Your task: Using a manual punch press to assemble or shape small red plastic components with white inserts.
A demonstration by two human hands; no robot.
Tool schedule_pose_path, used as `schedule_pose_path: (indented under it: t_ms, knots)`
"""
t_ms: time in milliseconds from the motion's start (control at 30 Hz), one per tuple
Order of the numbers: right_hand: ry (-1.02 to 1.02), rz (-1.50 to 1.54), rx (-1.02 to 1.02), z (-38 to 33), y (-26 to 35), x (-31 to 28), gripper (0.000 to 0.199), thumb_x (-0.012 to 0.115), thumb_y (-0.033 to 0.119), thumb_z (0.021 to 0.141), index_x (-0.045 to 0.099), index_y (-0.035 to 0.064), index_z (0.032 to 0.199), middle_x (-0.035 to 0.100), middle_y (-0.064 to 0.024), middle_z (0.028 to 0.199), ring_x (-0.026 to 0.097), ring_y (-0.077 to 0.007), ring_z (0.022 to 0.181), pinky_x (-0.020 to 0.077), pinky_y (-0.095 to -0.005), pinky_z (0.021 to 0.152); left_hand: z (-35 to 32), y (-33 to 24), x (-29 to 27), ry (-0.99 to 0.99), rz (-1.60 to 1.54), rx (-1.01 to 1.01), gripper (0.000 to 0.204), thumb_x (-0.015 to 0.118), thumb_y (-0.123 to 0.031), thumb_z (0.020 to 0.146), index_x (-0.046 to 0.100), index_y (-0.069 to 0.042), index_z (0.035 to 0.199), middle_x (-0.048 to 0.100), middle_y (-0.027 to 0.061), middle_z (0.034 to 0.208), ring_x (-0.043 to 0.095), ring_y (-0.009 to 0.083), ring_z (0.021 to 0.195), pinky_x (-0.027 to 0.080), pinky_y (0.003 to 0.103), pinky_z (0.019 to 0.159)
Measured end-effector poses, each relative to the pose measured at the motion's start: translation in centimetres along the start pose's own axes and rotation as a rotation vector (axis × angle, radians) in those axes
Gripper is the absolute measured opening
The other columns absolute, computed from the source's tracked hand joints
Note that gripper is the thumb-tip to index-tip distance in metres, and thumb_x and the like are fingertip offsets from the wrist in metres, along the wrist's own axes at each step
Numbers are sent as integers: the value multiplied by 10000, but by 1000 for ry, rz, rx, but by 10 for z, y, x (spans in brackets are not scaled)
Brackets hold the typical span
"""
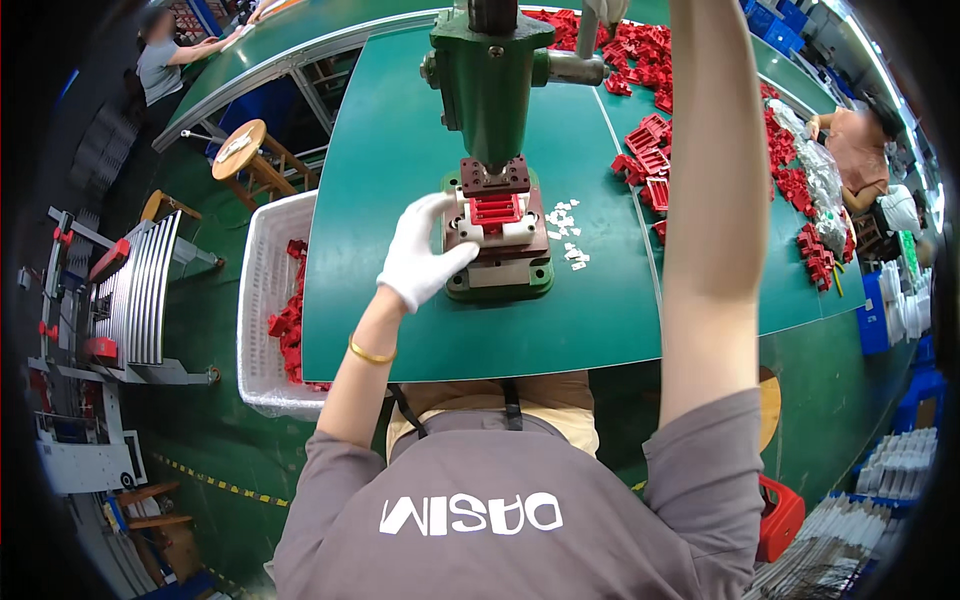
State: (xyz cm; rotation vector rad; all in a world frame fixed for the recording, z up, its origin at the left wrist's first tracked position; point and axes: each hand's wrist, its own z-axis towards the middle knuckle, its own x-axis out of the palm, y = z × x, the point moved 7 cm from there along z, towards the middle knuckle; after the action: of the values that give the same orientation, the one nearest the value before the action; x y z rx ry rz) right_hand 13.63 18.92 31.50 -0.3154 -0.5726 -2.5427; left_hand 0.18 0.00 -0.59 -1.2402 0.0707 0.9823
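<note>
A green hand press stands on the table in front of me, its ram down at a brown drilled block. Just below that block, a red plastic part sits in the fixture between white pieces. My left hand, in a white glove, is at the fixture's left side, thumb and fingers apart around its edge. My right arm reaches up past the press. At the top edge, my gloved right hand is closed on the press lever, only partly in view.
Small white pieces lie right of the press. Red plastic parts are heaped at the back and right of the green table. A white basket with red parts stands at left. Co-workers sit far left and right.
</note>
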Motion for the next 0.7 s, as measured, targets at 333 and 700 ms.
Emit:
schedule_pose_path:
  t_ms: [333, 700]
  knots:
    - [-15, -107, 931, -332, -80, -147, 226, 464, 146, 1011, 537, -7, 1160, 612, -48, 937, 578, -123, 860, 483, -275, 777, 68, 0, 58, 477, 65, -118, 526, 775, -155, 660, 594, -19, 1135, 655, 108, 1090, 620, 192, 990, 500, 316, 920]
    - [192, -257, 872, -358, -48, -123, 266, 543, 100, 970, 558, -10, 1211, 654, -63, 1025, 611, -106, 867, 503, -263, 786, 57, 15, 53, 261, -595, -279, 595, 799, -105, 653, 533, -32, 1181, 645, 61, 1093, 616, 138, 1005, 502, 294, 922]
